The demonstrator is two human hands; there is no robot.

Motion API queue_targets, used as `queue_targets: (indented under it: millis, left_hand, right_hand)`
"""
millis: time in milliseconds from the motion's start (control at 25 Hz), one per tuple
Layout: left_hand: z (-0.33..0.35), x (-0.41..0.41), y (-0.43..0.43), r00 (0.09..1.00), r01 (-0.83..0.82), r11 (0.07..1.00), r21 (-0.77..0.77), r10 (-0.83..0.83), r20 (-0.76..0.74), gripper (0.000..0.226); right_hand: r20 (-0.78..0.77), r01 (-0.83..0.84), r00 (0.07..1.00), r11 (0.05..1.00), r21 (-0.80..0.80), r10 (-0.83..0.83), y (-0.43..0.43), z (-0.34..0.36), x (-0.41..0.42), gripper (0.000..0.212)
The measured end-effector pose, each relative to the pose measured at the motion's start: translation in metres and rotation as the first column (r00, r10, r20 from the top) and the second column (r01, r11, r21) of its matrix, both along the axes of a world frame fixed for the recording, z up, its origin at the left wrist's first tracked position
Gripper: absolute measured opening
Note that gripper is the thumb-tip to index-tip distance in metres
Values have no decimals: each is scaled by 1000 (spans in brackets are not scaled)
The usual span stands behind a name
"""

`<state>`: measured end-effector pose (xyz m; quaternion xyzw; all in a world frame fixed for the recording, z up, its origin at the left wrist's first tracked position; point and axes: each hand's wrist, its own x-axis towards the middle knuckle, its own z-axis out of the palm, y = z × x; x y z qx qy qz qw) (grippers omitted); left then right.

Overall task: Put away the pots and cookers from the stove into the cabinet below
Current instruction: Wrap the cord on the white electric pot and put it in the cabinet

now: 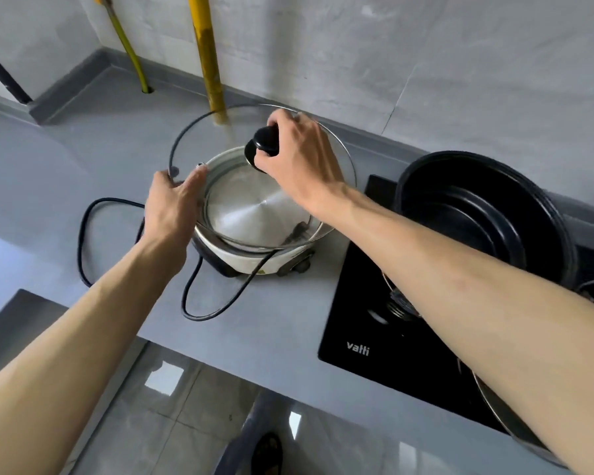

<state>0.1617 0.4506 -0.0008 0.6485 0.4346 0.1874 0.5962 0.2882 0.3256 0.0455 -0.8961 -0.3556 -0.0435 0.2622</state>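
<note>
Right hand (pixel 299 159) gripping lid knob (pixel 266 142), left hand (pixel 174 204) on rim.

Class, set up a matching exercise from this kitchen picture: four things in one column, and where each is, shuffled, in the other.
Things:
1. glass lid
2. black pot
3. power cord
4. electric cooker

Places:
A. on the stove
B. held tilted in both hands
C. looped on the counter
D. on the counter left of the stove

Pairs: 1-B, 2-A, 3-C, 4-D
</note>
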Motion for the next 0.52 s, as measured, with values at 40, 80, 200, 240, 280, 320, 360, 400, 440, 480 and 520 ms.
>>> queue_targets:
  millis: [40,80,200,240,280,320,360,400,440,480,520]
  left_hand:
    - [15,0,-8,1000,-8,1000,21,7,26,60]
    - [31,0,-17,997,-4,1000,20,2,73,50]
    - [72,2,-47,980,82,997,7,-82,182,20]
    - [81,6,-58,973,111,994,8,-111,205,16]
    - [88,13,-72,964,147,989,3,-144,223,16]
    - [92,21,-89,955,196,981,0,-191,228,17]
    - [93,29,-108,944,251,968,-1,-245,221,16]
    - [92,38,-127,931,304,953,-5,-296,214,16]
    - [88,47,-146,916,355,935,-1,-348,202,15]
    - [83,57,-164,896,411,911,16,-407,176,17]
    - [78,65,-180,873,469,882,41,-470,130,19]
  right_hand:
    - [27,-7,1000,999,32,6,-7,15,-1,36]
    - [54,-9,999,998,63,5,-15,31,-2,35]
    - [100,31,994,993,110,-42,-49,74,0,36]
    - [99,63,992,990,124,-75,-65,84,3,37]
    - [95,104,989,986,133,-117,-85,93,7,37]
    - [90,151,983,980,128,-163,-109,101,11,37]
    - [81,201,974,974,107,-210,-134,105,14,37]
    - [67,253,964,964,78,-258,-159,106,18,36]
    - [45,301,952,952,54,-303,-183,106,22,35]
    - [16,344,939,938,37,-345,-206,103,26,34]
    - [-16,379,925,925,27,-379,-226,98,30,34]
